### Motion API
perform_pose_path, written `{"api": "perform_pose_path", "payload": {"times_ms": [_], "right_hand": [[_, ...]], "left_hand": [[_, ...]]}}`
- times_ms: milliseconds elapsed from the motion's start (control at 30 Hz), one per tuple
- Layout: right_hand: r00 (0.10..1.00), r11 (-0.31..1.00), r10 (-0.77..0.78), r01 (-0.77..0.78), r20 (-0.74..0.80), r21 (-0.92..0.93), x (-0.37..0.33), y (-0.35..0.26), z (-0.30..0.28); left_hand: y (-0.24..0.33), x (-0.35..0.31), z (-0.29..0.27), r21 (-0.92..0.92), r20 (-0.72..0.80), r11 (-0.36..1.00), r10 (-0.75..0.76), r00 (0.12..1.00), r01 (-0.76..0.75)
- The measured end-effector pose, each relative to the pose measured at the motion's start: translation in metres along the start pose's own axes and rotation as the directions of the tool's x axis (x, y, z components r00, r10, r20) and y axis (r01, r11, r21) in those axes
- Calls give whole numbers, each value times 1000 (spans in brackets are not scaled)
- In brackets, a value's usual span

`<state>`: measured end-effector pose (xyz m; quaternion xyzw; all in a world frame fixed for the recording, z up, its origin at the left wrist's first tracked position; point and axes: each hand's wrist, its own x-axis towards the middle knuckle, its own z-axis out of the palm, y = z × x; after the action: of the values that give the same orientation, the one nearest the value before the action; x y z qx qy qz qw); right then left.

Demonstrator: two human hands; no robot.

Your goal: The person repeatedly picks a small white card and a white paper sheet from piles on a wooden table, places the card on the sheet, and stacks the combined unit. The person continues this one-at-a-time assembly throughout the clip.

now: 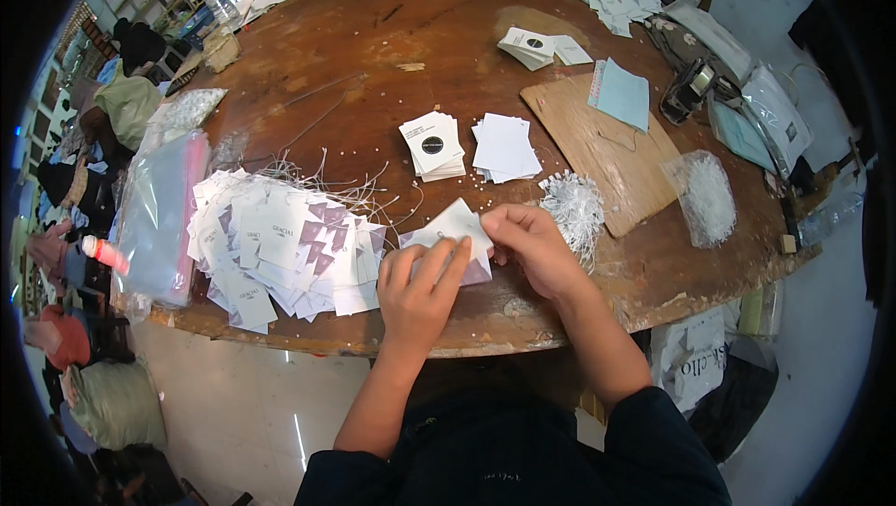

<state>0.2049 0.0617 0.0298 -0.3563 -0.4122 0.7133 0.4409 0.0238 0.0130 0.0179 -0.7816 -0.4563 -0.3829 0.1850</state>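
Card (455, 224), plain white on its upper face, is lying between the two hands, near the front edge of the tabletop (373, 86). It is sitting askew, one corner pointing away from the person and a bare edge sloping from that corner down toward the left; fingers are covering too much of it to tell which way its long axis is running. A purple-and-white piece (476, 273) is showing beneath, on the person's side.

Both hands are touching the card, so neither is nearer. The left hand (420, 284) is laying its fingers across the card from the left; its thumb is hidden, so whether it is gripping or only pressing, I cannot tell. The right hand (527, 237) is pinching the card's right edge between thumb and forefinger; whether a string is also caught there, I cannot tell.

Just beside the right hand, a bundle of white strings (571, 207) is lying to the right. A heap of tags (271, 245) is spreading to the left, nearer the left hand. Straight beyond the card, a stack with a black circle (433, 146) and a plain white stack (505, 147) are standing side by side. Farther right, a wooden board (611, 156) is lying aslant.
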Motion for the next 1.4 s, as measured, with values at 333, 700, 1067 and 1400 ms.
{"api": "perform_pose_path", "payload": {"times_ms": [333, 700, 1067, 1400], "right_hand": [[779, 665, -525, 123, -343, -737, 14, -11, -30], [890, -7, -450, 86, 80, -996, 73, -38, -68], [949, 54, -307, 100, 79, -994, 79, -33, -91], [922, 78, -366, 164, 125, -983, 76, -28, -93]], "left_hand": [[-56, -20, -48, 211, 74, 975, -89, 993, 72], [-111, 17, -68, 308, 187, 798, -585, 789, 519], [-103, 96, 64, -1, 618, 927, -295, 729, 375], [-108, 92, 70, -97, 576, 903, -292, 764, 419]]}}
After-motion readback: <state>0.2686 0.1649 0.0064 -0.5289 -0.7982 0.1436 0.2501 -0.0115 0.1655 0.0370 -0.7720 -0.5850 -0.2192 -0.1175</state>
